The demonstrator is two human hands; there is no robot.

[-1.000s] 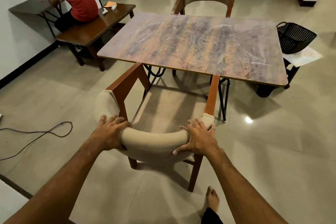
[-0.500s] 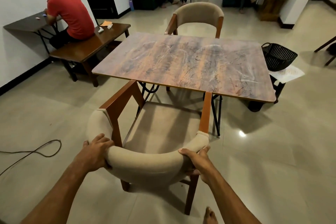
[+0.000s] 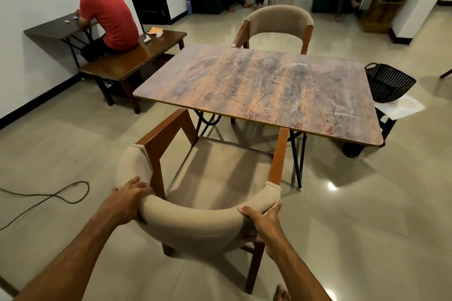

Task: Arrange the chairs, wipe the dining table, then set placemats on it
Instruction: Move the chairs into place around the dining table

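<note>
Bottom of frame: two bare forearms reach up from the lower edge, a bare foot (image 3: pixel 281 294) just showing at the bottom right of centre.

Left hand (image 3: pixel 127 201) clamped over the padded backrest of the near chair (image 3: pixel 195 225), fingers wrapped over the top at its left curve. Right hand (image 3: pixel 263 221) clamped on the same backrest at its right end, thumb on top, fingers underneath. Hands well apart, one at each end of the curve.

Near chair sits in the lower centre, beige seat and backrest, brown wooden arms. Its front edge is at the near side of the dining table (image 3: pixel 259 90); the arm tips touch or lie just under the table edge, cannot tell which.

Table fills the centre: wood-grain top with pale smeared streaks, black metal legs. A second chair (image 3: pixel 278 24) stands at its far side, facing this way.

Left edge: a black cable (image 3: pixel 49 199) loops on the tiled floor. Right of the table: a black basket (image 3: pixel 389 83) with a patterned sheet (image 3: pixel 401 106) beneath its edge.

Upper left: a person in a red shirt (image 3: pixel 107 17) sits on a dark wooden bench (image 3: pixel 132 61), facing a small wall table (image 3: pixel 51 29). Top of frame: people seated on dark sofas.
</note>
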